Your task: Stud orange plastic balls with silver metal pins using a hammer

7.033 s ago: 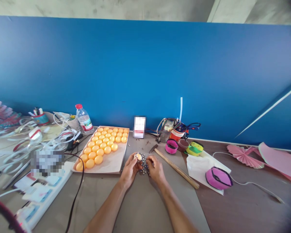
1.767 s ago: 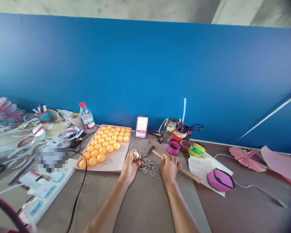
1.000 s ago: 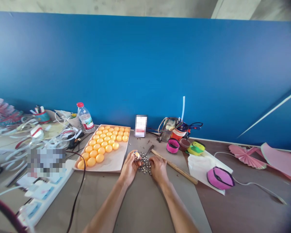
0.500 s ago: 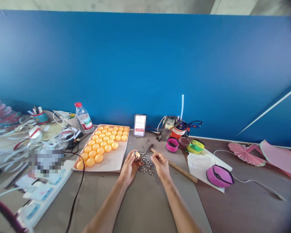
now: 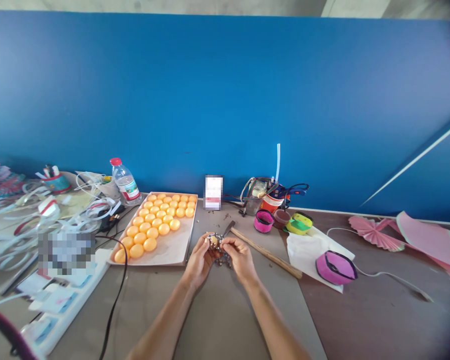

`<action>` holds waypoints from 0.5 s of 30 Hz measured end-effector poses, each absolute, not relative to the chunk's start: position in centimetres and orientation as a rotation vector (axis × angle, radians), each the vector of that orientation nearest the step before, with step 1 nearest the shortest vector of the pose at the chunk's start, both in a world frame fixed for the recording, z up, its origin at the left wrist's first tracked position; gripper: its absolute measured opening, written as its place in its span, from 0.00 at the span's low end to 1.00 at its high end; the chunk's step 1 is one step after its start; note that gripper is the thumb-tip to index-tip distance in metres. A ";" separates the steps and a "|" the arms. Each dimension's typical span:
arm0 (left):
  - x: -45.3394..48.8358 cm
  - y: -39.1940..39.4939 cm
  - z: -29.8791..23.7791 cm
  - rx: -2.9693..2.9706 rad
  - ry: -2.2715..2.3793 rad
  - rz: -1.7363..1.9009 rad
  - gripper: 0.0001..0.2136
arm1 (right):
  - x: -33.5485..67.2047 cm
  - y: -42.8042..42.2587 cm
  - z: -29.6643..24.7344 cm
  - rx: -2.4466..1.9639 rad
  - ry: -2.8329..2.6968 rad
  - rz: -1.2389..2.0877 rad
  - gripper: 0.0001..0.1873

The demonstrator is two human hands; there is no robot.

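My left hand [image 5: 198,261] is closed around a pale orange ball [image 5: 213,242] whose surface is partly covered with small shiny metal pieces. My right hand [image 5: 240,259] has come up against the ball's right side with its fingers pinched together. What lies between those fingertips is too small to make out. Below and between both hands, a loose pile of shiny metal pieces [image 5: 223,261] rests on the table, partly hidden by the fingers. Just beyond the right hand lies a hammer [image 5: 264,250] with a wooden handle.
At left, a shallow tray [image 5: 174,248] holds many orange balls [image 5: 150,244]. A water bottle [image 5: 126,185], tangled white strips [image 5: 97,207] and a power strip [image 5: 65,320] stand farther left. Pink fabric bands [image 5: 335,267], white paper [image 5: 303,250] and a cluttered container [image 5: 272,204] are to the right.
My right hand has moved left from over the metal pieces to the ball in my left hand. The whole view has shifted slightly.
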State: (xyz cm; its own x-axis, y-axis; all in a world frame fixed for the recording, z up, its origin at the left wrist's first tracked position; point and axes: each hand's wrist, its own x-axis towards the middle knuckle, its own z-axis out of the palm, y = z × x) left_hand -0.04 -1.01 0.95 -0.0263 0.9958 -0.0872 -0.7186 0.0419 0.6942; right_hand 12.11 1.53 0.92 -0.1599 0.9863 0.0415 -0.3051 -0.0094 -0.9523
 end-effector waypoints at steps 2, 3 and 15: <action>0.0 -1.0 0.9 0.523 0.661 1.479 0.12 | 11.9 1.4 1.0 -0.904 -1.108 1.449 0.08; 0.0 -1.0 1.0 0.524 0.654 1.480 0.12 | 11.8 1.3 1.0 -0.917 -1.119 1.444 0.08; 0.4 -1.2 1.2 0.585 0.733 1.477 0.12 | 11.6 0.9 1.6 -0.991 -1.323 1.331 0.04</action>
State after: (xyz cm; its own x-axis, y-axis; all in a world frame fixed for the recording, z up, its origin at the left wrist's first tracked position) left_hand 0.44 -1.15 1.18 -0.0466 0.9957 -0.0798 -0.6655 0.0286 0.7459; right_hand 11.59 0.88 1.65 -0.1916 0.9778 0.0848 -0.0902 0.0684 -0.9936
